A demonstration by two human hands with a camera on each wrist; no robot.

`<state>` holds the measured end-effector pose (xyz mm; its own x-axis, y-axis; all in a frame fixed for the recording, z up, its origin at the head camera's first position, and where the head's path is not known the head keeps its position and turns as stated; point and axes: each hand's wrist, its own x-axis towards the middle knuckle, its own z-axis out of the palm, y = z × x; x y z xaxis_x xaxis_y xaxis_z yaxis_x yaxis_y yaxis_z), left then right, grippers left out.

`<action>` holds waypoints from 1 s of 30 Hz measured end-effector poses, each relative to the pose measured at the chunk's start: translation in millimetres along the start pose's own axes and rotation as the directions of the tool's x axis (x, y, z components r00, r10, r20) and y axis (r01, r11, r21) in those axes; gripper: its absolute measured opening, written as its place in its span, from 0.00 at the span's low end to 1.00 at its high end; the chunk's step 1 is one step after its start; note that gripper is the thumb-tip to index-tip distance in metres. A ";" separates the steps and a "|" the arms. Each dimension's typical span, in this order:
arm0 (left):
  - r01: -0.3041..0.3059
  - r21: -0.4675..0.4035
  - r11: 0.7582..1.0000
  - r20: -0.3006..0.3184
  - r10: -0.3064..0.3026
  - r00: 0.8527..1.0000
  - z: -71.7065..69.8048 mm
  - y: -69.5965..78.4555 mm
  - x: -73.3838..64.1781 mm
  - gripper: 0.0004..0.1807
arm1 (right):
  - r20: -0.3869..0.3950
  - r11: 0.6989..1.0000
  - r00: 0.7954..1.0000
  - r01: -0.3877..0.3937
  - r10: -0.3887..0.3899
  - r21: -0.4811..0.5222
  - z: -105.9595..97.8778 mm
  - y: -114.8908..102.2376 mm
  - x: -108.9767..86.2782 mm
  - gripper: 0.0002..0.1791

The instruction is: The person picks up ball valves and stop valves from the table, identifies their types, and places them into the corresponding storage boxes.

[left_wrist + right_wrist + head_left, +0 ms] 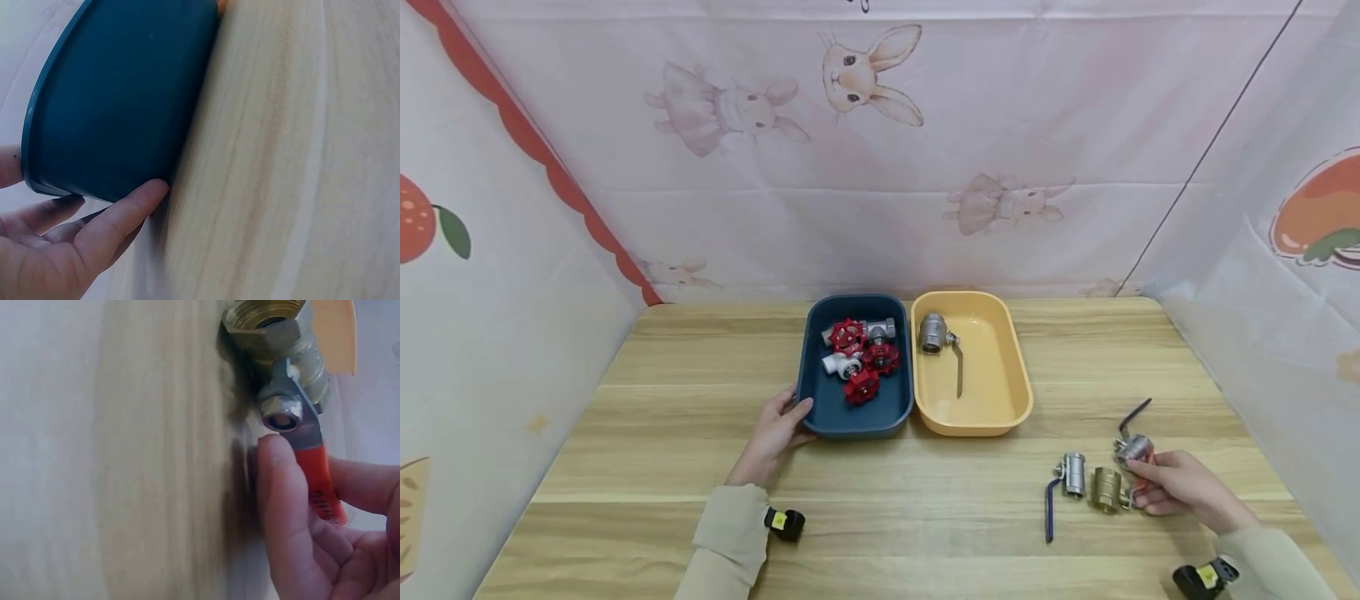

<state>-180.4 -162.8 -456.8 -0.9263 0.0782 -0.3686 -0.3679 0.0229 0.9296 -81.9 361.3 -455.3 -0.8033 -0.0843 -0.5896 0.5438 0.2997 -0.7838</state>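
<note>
My left hand (775, 437) grips the near left corner of a dark blue tray (850, 425), thumb over the rim and fingers against the outer wall (119, 94). At the right, my right hand (1183, 487) pinches the orange-red lever (315, 478) of a brass ball valve (1106, 490) on the table. Just behind it lies a silver ball valve (1135, 450) with a dark blue lever, close to my fingertips. Left of the brass valve is another silver ball valve (1074, 475), its blue lever pointing toward me.
The blue tray holds several valves with red handwheels (880, 358). Beside it, a yellow tray (992, 408) contains one silver ball valve (933, 333) with a steel lever. Both trays stand near the wooden table's (887, 525) back edge, before a printed cloth (850, 233).
</note>
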 end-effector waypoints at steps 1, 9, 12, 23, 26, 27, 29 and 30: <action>-0.001 -0.002 1.000 0.001 0.001 1.000 0.1 0.2 0.0 0.29 | 0.006 1.000 1.000 0.004 -0.004 0.007 -0.3 0.4 -0.6 0.13; -0.003 -0.001 1.000 -0.009 0.003 1.000 0.1 -1.2 1.3 0.28 | -0.013 0.999 0.999 0.048 -0.048 0.004 -0.8 2.8 -3.8 0.15; -0.004 -0.003 1.000 -0.013 0.004 1.000 0.2 -0.7 0.7 0.28 | -0.026 0.997 0.997 0.068 -0.069 -0.019 -1.2 3.7 -4.9 0.15; 0.002 -0.010 1.000 -0.009 -0.002 1.000 -0.2 -0.5 1.1 0.28 | -0.044 0.991 0.994 0.095 -0.099 -0.098 -3.9 3.6 -8.3 0.15; 0.005 -0.008 1.000 -0.012 -0.005 1.000 -0.2 0.1 0.4 0.28 | -0.071 0.989 0.992 0.094 -0.103 -0.117 -5.4 1.5 -8.4 0.16; 0.009 -0.008 1.000 -0.013 -0.009 1.000 -0.2 0.1 0.4 0.28 | -0.082 0.988 0.991 0.096 -0.106 -0.125 -6.1 0.6 -8.6 0.16; 0.009 -0.007 1.000 -0.012 -0.010 1.000 0.2 0.8 0.0 0.29 | -0.105 0.987 0.989 0.092 -0.106 -0.136 -7.2 -1.9 -9.4 0.17; 0.012 -0.007 1.000 -0.012 -0.012 1.000 0.4 1.0 0.1 0.29 | -0.111 0.985 0.987 0.097 -0.113 -0.146 -7.7 -3.0 -9.9 0.17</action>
<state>-180.8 -162.4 -455.9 -0.9228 0.0663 -0.3795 -0.3792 0.0167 0.9252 -77.4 368.6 -445.6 -0.8817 -0.0120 -0.4717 0.4223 0.4260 -0.8001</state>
